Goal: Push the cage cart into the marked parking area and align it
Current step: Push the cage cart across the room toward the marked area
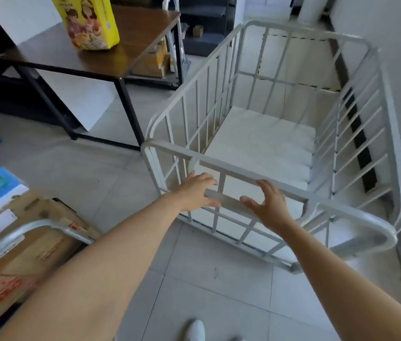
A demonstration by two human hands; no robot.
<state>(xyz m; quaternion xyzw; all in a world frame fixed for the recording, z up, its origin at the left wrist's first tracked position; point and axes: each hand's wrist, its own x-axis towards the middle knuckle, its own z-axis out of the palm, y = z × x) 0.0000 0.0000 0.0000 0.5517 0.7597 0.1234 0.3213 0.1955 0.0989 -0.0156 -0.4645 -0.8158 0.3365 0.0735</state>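
Left hand and right hand rest spread-fingered on the cage cart rail, gripping nothing. Pushing seems underway; next, steer toward the striped floor tape beyond the fingers.

A storeroom or stockroom is suggested. A white cage cart is parked on the pale tiled floor, cardboard cartons are stacked on a platform trolley, dark shelving is seen behind, and dashed marking tape is laid on the floor.
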